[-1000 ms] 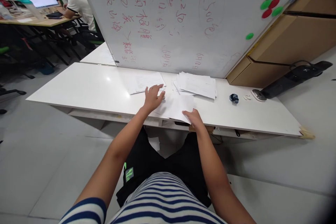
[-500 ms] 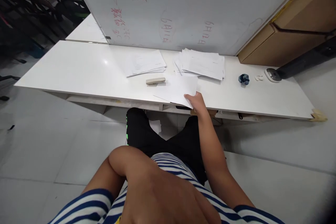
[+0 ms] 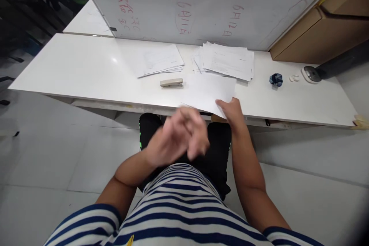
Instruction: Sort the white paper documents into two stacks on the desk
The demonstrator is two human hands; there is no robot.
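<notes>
My right hand (image 3: 231, 112) pinches the near right corner of a white sheet of paper (image 3: 211, 90) between thumb and fingers. That sheet lies on the white desk and its near edge juts past the front. Above my lap my left hand (image 3: 180, 134) hangs in the air, blurred, its fingers loosely curled and apart, with nothing seen in them. A beige stapler (image 3: 171, 83) rests just left of the sheet. Behind it lies a small stack of papers (image 3: 161, 60). A thicker, uneven paper stack (image 3: 229, 60) sits behind the sheet, toward the right.
On the desk (image 3: 95, 69) at the right are a dark blue object (image 3: 276, 80), a small white item (image 3: 294, 78) and a computer mouse (image 3: 311, 74). A whiteboard (image 3: 207, 7) rises along the back edge. Brown cardboard boxes (image 3: 314, 38) stand at the back right.
My left hand has moved from close to my chest out toward the desk. My right hand still grips the sheet, which now lies flatter and farther right of the stapler. The view has tilted downward.
</notes>
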